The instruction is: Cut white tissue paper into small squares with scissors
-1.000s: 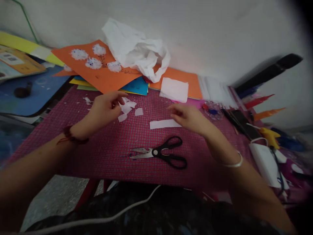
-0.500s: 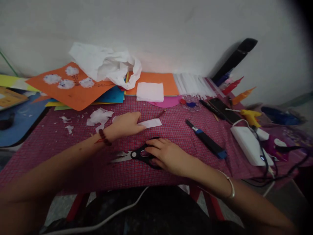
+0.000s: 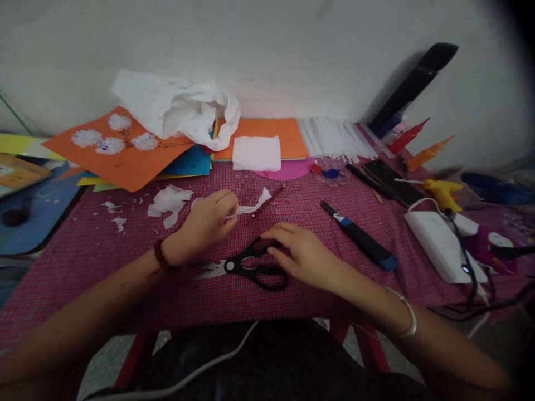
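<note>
Left hand (image 3: 207,225) pinches paper strip (image 3: 251,209): likely light, limp, tearable; best held by end. Right hand (image 3: 303,256) half-curled at scissors (image 3: 236,266), grip unclear.

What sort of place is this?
Probably a small craft corner: a table against a wall, with scissors, cut paper scraps and what looks like a yellow glue gun. Whether it's a home or a workshop, I can't tell.
</note>
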Action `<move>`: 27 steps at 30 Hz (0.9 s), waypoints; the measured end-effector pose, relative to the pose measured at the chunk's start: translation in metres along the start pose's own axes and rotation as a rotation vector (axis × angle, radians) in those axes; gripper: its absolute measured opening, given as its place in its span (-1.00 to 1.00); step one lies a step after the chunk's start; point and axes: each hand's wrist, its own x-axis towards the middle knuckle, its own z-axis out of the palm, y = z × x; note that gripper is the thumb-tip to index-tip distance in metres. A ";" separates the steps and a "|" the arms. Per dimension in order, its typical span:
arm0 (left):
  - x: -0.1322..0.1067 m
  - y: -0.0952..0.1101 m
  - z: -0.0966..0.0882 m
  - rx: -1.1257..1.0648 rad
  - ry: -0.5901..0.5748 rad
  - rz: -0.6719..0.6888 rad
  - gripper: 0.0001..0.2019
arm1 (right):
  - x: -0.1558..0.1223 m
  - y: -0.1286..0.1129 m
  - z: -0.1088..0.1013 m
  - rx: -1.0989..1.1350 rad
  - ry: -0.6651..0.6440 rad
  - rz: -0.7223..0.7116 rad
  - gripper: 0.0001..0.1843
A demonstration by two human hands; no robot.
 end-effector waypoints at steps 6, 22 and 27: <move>-0.023 0.004 -0.014 0.002 0.192 0.113 -0.79 | 0.027 0.008 -0.001 0.028 0.052 0.119 -0.74; -0.050 -0.008 -0.026 -0.279 0.105 0.146 -0.35 | 0.083 -0.019 0.014 1.209 0.170 0.452 -0.68; -0.033 -0.008 -0.045 -0.867 -0.080 -0.170 -0.45 | 0.082 -0.032 0.004 0.736 0.087 0.119 -0.66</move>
